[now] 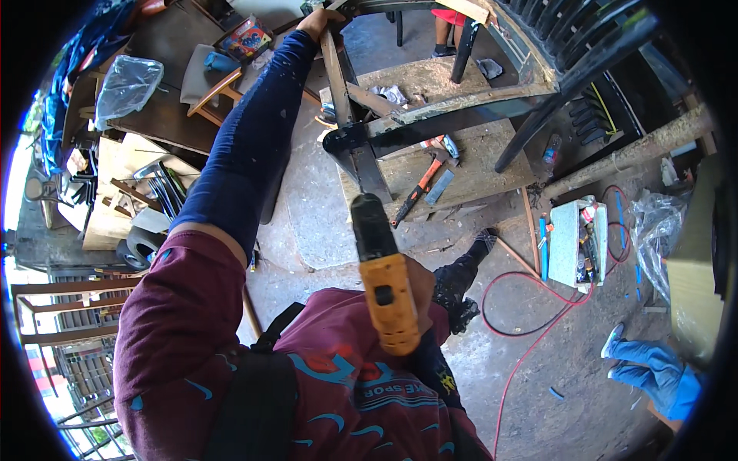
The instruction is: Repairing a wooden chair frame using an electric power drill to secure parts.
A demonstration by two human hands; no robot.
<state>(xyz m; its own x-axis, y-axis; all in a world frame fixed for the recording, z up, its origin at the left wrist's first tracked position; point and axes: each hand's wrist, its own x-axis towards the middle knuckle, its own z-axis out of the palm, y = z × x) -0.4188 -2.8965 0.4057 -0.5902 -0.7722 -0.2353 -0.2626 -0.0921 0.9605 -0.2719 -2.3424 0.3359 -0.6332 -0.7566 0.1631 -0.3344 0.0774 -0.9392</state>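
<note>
Blue tarp (65,84) hangs upper left. Then a crumpled clear plastic bag (129,86) on a brown tabletop, with a jumbled pile of pale wood offcuts (115,188) below it, mid-left. Chair with grey cushion and wooden arm (215,96), upper left.

Left hand (313,23), top centre, closed round a wooden rail of the black-and-bare-wood chair frame (465,117), which spans upper centre to upper right. Yellow-and-black power drill (386,288) at centre, bit aimed up at the frame's black corner; can't tell if the tip is in. Right hand (420,288) wrapped on the drill grip, mostly hidden behind the drill body.

Frame blocks part of the low plywood bench (492,157). On the bench: orange-and-black claw hammer (421,184), flat blue-grey block (440,187) just beside it. Person in red shorts (447,17) behind, top centre. Thin red hose (530,338) loops over the floor, right of centre, by an open pale toolbox (563,250) full of tools. Clear plastic sheeting (657,234) at right; person in blue trousers (649,367) lower right.

Markings: multicolour printed box (247,38) upper left, print too small to read; maroon shirt (338,323) lower centre has light-blue lettering and curved marks.
</note>
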